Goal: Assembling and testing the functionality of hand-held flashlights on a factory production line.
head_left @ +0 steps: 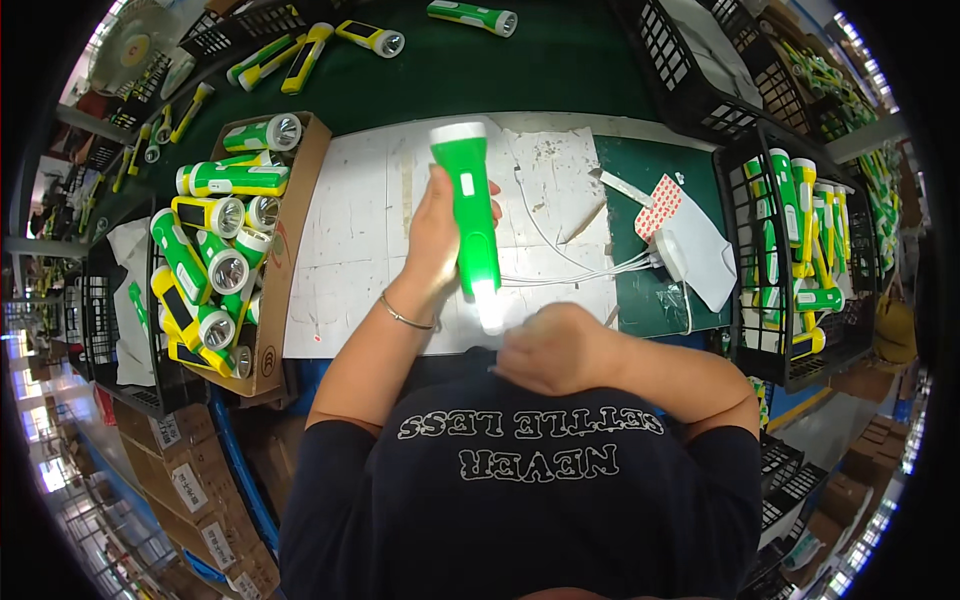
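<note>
A green flashlight (475, 215) with a white head stands nearly upright over the white work surface (360, 220). My left hand (432, 232) is closed around its body from the left, with fingertips showing on the far side. A bright white glow lights the flashlight's lower end. Just below and right of that glow is my right hand (555, 348), its fingers curled and smeared by motion. Whether it holds anything small cannot be made out. It looks apart from the flashlight.
At left, a cardboard box (290, 250) holds several green and yellow flashlights. At right, a black basket (790, 365) holds more. White cables (590, 272) run to a white plug block (672, 255), near a red-patterned sheet (658, 207). Several flashlights (370, 38) lie along the far green table (560, 80).
</note>
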The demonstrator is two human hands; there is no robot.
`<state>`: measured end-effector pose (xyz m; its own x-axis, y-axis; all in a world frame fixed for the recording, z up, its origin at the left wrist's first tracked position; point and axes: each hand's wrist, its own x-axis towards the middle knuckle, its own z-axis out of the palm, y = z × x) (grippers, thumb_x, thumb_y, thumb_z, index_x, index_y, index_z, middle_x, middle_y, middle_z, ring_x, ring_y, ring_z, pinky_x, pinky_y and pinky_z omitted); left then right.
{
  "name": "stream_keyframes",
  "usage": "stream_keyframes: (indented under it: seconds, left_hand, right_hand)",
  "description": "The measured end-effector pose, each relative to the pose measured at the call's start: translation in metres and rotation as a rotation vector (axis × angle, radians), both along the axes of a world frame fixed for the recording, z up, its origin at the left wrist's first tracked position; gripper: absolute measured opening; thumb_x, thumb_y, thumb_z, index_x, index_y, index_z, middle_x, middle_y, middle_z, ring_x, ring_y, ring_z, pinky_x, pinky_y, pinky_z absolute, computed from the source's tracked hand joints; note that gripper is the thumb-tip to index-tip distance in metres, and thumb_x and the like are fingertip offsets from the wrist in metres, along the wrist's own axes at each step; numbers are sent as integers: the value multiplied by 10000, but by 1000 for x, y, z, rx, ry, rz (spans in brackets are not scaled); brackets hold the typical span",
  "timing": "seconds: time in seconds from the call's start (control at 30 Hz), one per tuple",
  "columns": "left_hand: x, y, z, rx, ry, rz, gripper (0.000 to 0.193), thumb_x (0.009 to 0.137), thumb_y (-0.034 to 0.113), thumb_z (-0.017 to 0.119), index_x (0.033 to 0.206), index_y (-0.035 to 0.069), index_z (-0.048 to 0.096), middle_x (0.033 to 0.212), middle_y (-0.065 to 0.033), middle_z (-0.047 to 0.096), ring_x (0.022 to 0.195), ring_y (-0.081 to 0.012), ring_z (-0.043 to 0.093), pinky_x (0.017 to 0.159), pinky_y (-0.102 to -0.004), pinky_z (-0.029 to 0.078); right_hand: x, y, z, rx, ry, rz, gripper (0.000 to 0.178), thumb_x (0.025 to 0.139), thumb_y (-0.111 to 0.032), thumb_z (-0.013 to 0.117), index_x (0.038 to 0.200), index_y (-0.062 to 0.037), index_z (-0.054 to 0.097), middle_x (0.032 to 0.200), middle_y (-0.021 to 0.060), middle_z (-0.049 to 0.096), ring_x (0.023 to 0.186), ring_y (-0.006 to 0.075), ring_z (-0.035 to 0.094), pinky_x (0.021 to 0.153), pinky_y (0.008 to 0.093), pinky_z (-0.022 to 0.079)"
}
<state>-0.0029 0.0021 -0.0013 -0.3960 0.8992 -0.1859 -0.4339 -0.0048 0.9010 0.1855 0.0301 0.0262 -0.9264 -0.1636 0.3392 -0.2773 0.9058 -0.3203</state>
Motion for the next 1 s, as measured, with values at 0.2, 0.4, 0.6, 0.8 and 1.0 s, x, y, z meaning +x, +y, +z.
stream_keyframes:
  seconds: [0.2,0.4,0.6,0.8,1.0]
  left_hand:
    - [2,-3,4,150,-93,-120,589,948,556,284,1049,17,499,812,-91,587,687,-124,556,582,-243,465]
    - [12,-9,10,66,131,-90,303,919,238,543,1105,26,431,946,-95,577,745,-121,575,631,-264,493]
    - [7,-19,24,-70,475,-196,394,881,267,589,1131,2,439,905,-130,602,754,-168,610,657,-293,496]
    - [-3,-34,47,16,1390,-313,471,739,173,674,1145,28,486,963,-174,616,867,-347,608,752,-389,495]
    - [-44,-62,57,-294,1464,-482,357,710,162,666,1024,51,538,894,-150,608,815,-323,603,706,-397,490]
  right_hand:
    - [-24,17,-1,-438,151,-487,373,709,-282,753,594,-119,438,570,33,457,445,220,439,427,322,354]
    - [-29,49,-10,-720,76,-612,424,774,-118,703,573,-50,336,582,20,376,558,94,330,486,275,297]
    - [-25,92,24,-960,-147,-691,271,780,-269,700,818,-45,554,668,-15,509,544,73,420,507,244,353]
    - [-22,101,40,-803,-375,-400,568,681,-203,762,1200,-126,544,765,-32,461,589,33,319,526,178,290]
    - [-5,112,33,-1015,-291,-431,629,626,-207,799,1202,-155,550,821,-40,486,560,33,266,519,174,271]
